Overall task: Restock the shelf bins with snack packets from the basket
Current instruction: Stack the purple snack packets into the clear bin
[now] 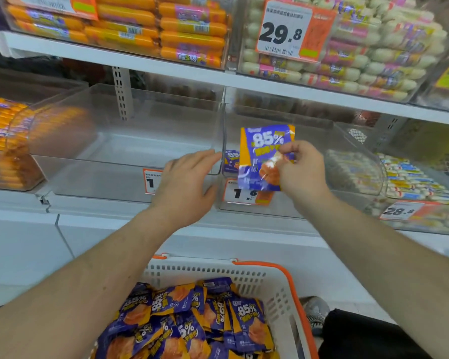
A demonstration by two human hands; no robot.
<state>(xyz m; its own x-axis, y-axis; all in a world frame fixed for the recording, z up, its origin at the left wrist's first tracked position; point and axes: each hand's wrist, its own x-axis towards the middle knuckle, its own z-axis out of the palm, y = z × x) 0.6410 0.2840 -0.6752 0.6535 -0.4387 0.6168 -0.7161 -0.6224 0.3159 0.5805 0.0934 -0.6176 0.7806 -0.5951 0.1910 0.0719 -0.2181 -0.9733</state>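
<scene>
Basket (278, 288) of packets (192, 317) below white shelves (140, 62).

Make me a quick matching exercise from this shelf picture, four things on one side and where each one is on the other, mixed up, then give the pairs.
Things:
1. right hand
2. left hand
3. basket
4. orange sausages

Places or states:
A. on the top shelf, at the left
B. pinching a purple snack packet over the right clear bin
C. low in front, full of purple packets
D. fingers straight, at the left clear bin

Pairs: 1-B, 2-D, 3-C, 4-A
</scene>
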